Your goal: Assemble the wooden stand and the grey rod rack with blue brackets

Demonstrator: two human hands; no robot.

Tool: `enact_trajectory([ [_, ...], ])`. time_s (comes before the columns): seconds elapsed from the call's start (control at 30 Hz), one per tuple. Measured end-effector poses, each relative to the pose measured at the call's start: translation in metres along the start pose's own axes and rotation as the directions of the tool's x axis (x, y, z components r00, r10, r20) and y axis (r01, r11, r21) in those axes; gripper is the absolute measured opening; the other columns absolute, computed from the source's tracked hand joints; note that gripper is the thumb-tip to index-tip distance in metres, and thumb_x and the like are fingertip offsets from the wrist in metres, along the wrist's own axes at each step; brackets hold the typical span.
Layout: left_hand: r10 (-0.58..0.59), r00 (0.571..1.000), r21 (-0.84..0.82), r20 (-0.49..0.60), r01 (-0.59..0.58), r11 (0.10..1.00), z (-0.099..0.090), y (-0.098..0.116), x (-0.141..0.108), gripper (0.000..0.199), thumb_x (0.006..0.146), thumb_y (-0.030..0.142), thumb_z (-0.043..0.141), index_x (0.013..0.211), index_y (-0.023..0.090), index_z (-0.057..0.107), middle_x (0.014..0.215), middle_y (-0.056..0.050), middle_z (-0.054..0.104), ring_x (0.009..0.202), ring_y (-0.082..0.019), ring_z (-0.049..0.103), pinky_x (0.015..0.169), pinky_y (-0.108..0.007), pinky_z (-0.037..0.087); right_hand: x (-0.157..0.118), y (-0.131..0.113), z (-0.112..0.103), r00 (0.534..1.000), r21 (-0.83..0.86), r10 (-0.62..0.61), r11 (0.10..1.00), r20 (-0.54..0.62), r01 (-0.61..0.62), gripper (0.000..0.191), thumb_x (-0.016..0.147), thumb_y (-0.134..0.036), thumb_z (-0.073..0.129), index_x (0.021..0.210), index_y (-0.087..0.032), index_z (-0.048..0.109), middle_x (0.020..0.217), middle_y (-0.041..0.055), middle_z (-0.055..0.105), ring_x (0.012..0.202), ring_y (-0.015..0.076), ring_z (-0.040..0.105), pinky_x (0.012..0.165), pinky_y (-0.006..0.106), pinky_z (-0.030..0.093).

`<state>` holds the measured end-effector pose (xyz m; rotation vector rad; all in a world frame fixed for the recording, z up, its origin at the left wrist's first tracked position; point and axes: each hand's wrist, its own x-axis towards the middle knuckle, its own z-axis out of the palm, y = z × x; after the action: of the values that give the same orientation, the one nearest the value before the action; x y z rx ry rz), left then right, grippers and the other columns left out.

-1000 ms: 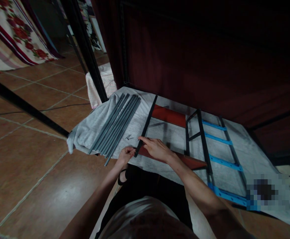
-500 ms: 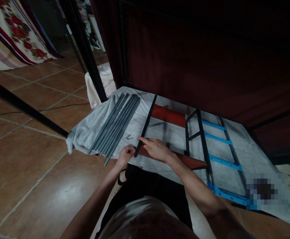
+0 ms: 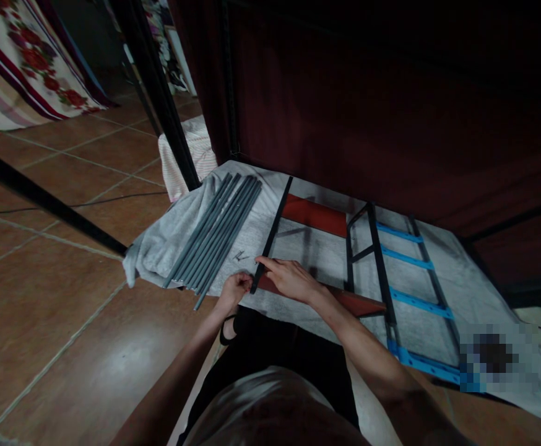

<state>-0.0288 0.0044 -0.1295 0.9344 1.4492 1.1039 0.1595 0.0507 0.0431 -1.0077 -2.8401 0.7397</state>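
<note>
Both my hands work at the near end of the black bar (image 3: 276,223), around the frame's centre. My right hand (image 3: 291,279) grasps it; my left hand's (image 3: 236,290) fingers are pinched together beside its tip, on what I can't tell. The bar now meets both red panels (image 3: 314,215), though whether it's fastened is unclear. Loose screws (image 3: 239,256) lie just left, beside grey tubes (image 3: 219,232).

Brown tiled floor (image 3: 66,310) beneath dark red curtain (image 3: 345,111).

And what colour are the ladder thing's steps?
The steps are blue, seen best in the head view.
</note>
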Motion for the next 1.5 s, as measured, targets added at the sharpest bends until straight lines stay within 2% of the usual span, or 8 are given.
enact_trajectory([
  [0.13, 0.024, 0.999, 0.001, -0.039, -0.024, 1.0, 0.001, 0.0, 0.001, 0.005, 0.055, 0.021, 0.062, 0.059, 0.018, 0.061, 0.055, 0.001, 0.058, 0.053, -0.012, 0.05, 0.054, -0.024, 0.038, 0.001, 0.0, 0.002, 1.0, -0.006, -0.011, 1.0, 0.001, 0.011, 0.05, 0.098, -0.025, 0.046, 0.148, -0.029, 0.04, 0.135, 0.0034, 0.063, 0.116, 0.0201, 0.064, 0.096, 0.033, 0.05],
  [0.3, 0.041, 0.995, -0.024, -0.093, -0.043, 0.999, -0.005, 0.007, -0.004, 0.019, 0.058, 0.029, 0.07, 0.072, 0.017, 0.067, 0.066, -0.002, 0.064, 0.062, -0.015, 0.056, 0.06, -0.026, 0.043, 0.002, -0.001, 0.005, 1.0, -0.033, -0.001, 0.999, 0.025, 0.002, 0.05, 0.099, -0.027, 0.045, 0.149, -0.028, 0.038, 0.132, 0.0049, 0.065, 0.114, 0.0216, 0.065, 0.094, 0.033, 0.05],
  [0.47, 0.078, 0.991, -0.115, -0.108, -0.09, 0.989, -0.007, 0.042, -0.017, 0.038, 0.071, 0.052, 0.071, 0.076, 0.015, 0.068, 0.068, -0.002, 0.062, 0.062, -0.014, 0.054, 0.062, -0.026, 0.042, 0.003, -0.003, 0.009, 0.999, -0.068, 0.007, 0.998, 0.046, -0.004, 0.054, 0.1, -0.023, 0.042, 0.152, -0.029, 0.031, 0.132, 0.0054, 0.065, 0.114, 0.0212, 0.065, 0.093, 0.033, 0.05],
  [0.63, 0.129, 0.989, -0.18, -0.067, -0.139, 0.974, 0.001, 0.076, -0.032, 0.037, 0.073, 0.052, 0.075, 0.069, 0.016, 0.065, 0.063, 0.0, 0.059, 0.059, -0.012, 0.05, 0.06, -0.025, 0.039, 0.003, -0.006, 0.01, 0.998, -0.09, 0.044, 0.995, 0.055, -0.039, 0.056, 0.1, -0.026, 0.042, 0.154, -0.025, 0.027, 0.132, 0.0085, 0.065, 0.112, 0.0229, 0.066, 0.092, 0.034, 0.05],
  [0.8, 0.092, 0.993, -0.246, -0.071, -0.107, 0.963, 0.006, 0.085, -0.035, 0.042, 0.073, 0.056, 0.072, 0.068, 0.016, 0.061, 0.061, 0.001, 0.056, 0.054, -0.01, 0.046, 0.055, -0.024, 0.036, 0.002, -0.008, 0.009, 0.996, -0.09, 0.064, 0.994, 0.063, -0.058, 0.059, 0.1, -0.026, 0.041, 0.156, -0.022, 0.023, 0.131, 0.0092, 0.066, 0.113, 0.0231, 0.066, 0.092, 0.033, 0.049],
  [1.0, 0.155, 0.985, -0.09, -0.076, -0.161, 0.983, 0.005, 0.091, -0.032, 0.04, 0.075, 0.054, 0.072, 0.069, 0.017, 0.058, 0.059, 0.003, 0.049, 0.055, -0.01, 0.042, 0.055, -0.024, 0.034, 0.003, -0.008, 0.009, 0.994, -0.119, 0.083, 0.99, 0.075, -0.073, 0.062, 0.099, -0.026, 0.042, 0.157, -0.021, 0.02, 0.13, 0.0108, 0.067, 0.11, 0.025, 0.068, 0.091, 0.035, 0.05],
  [1.2, 0.309, 0.948, -0.022, -0.072, -0.311, 0.95, 0.003, 0.086, -0.027, 0.03, 0.079, 0.047, 0.068, 0.075, 0.018, 0.06, 0.068, 0.002, 0.052, 0.066, -0.012, 0.045, 0.064, -0.025, 0.038, 0.003, -0.009, 0.008, 0.993, -0.12, 0.091, 0.989, 0.075, -0.082, 0.064, 0.099, -0.028, 0.042, 0.158, -0.02, 0.018, 0.127, 0.0112, 0.068, 0.108, 0.0246, 0.069, 0.091, 0.034, 0.05],
  [1.5, 0.317, 0.947, 0.176, 0.044, -0.32, 0.931, -0.002, 0.092, -0.029, 0.031, 0.088, 0.045, 0.055, 0.071, 0.02, 0.052, 0.067, 0.002, 0.046, 0.066, -0.014, 0.044, 0.064, -0.027, 0.037, 0.004, -0.006, 0.008, 0.994, -0.123, 0.087, 0.989, 0.071, -0.078, 0.066, 0.1, -0.028, 0.041, 0.159, -0.018, 0.013, 0.119, 0.0114, 0.072, 0.104, 0.0247, 0.07, 0.088, 0.035, 0.05],
])
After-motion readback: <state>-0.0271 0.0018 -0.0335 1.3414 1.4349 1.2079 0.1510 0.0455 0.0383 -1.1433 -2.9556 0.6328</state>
